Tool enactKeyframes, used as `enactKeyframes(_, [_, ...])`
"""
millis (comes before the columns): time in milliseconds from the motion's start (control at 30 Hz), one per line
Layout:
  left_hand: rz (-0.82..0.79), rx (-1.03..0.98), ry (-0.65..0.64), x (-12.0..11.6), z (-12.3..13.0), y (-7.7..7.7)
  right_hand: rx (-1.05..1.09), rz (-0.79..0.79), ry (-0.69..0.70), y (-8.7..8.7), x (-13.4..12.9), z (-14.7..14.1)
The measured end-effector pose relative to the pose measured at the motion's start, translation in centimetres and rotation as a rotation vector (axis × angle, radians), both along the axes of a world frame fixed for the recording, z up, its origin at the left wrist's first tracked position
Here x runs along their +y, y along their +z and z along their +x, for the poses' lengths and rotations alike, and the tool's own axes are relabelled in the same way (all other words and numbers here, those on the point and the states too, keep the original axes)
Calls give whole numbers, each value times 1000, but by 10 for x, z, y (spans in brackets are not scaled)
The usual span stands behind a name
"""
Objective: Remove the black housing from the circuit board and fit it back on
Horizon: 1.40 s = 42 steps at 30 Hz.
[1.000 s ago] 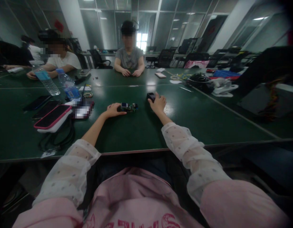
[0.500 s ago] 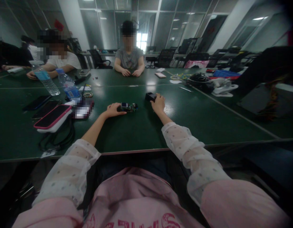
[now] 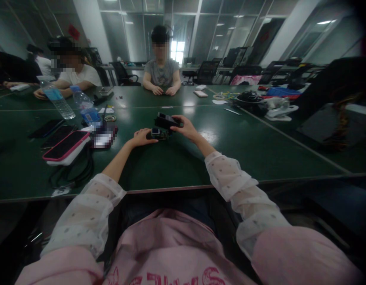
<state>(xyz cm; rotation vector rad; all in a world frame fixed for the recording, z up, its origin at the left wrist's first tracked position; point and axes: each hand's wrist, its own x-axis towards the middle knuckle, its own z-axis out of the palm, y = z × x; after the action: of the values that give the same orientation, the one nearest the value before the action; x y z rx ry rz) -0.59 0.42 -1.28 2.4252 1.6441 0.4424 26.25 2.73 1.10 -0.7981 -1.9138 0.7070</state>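
My left hand is closed around the left end of a small green circuit board with a little screen on it, low over the green table. My right hand grips a black plastic housing by its right end. The housing is tilted and sits just above and behind the board, covering part of the board's right end. Whether the two pieces touch, I cannot tell.
To the left lie a pink-edged phone, dark phones, a black cable and two water bottles. A pen and a heap of cables lie at right. Opposite sits a person with hands on the table.
My right hand has lifted the black housing and carried it left, over the circuit board. My left hand and the board have stayed in place.
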Motion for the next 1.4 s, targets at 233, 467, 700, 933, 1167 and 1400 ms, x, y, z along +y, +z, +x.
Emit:
enactKeyframes(233, [-2,-11,16,1,-1,-1,-48,-18,111,2,-11,-5])
enactKeyframes(467, [-22,-32,49,0,1,-1,-144,15,170,-8,-7,-8])
enactKeyframes(700, [-29,-21,43,-2,2,2,-246,38,178,-22,-5,-8])
enactKeyframes(933, [-19,-18,46,0,1,-1,-255,29,199,-21,-5,-10])
enactKeyframes(1167, [-5,-19,46,3,0,-4,-270,40,201,-19,-9,-11])
enactKeyframes(1400, [-6,-25,40,2,0,-3,-279,49,211,-20,-6,-11])
